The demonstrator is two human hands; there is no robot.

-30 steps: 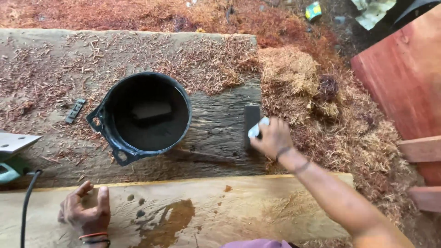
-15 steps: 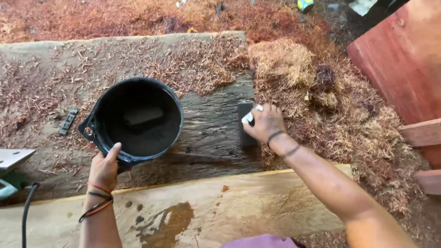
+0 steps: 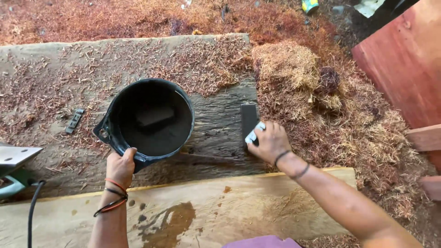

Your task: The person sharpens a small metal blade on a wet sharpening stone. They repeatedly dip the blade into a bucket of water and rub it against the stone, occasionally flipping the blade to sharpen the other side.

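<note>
hands at a bucket and a dark block on a wet plank

left hand (image 3: 121, 166) grips the black bucket (image 3: 149, 120) by its near rim; right hand (image 3: 271, 142) clamps a small white piece (image 3: 254, 134) against the dark block (image 3: 249, 118).

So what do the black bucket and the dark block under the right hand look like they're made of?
Bucket: likely plastic, matte black, thin moulded rim with a lug. Dark block: flat, dull, rectangular, possibly stone; hard to tell. The left hand grips the bucket rim; the right hand presses the block.
</note>
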